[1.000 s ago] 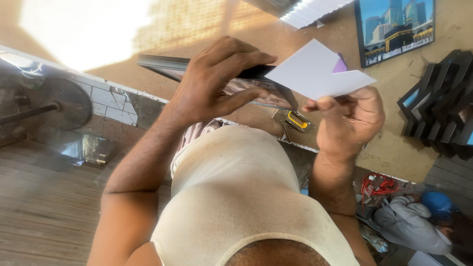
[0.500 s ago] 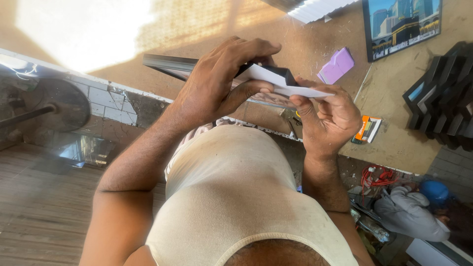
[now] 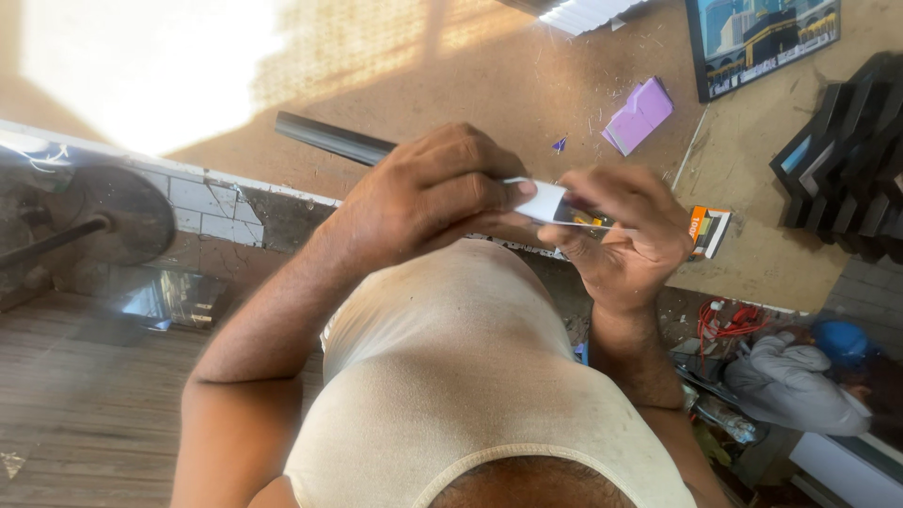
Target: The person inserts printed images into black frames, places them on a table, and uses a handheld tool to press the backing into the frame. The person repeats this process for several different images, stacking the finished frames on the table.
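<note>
Nearest the camera, a cream ribbed vest (image 3: pixel 451 376) fills the lower frame. Above it, the left hand (image 3: pixel 433 193) is clenched over a long dark moulding strip (image 3: pixel 334 139) that runs out toward ten o'clock, its thumb pressing a small white card (image 3: pixel 543 200). The right hand (image 3: pixel 625 230) pinches the same card from three o'clock. Farther off on the tan counter (image 3: pixel 489 75) lie a lilac foam block (image 3: pixel 640 115) at one o'clock, an orange-and-black utility knife (image 3: pixel 707 231) just beside the right hand, and a framed picture (image 3: pixel 762 38).

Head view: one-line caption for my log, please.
Left hand and right hand pinch a white card against a long dark strip above a brown workbench.
</note>
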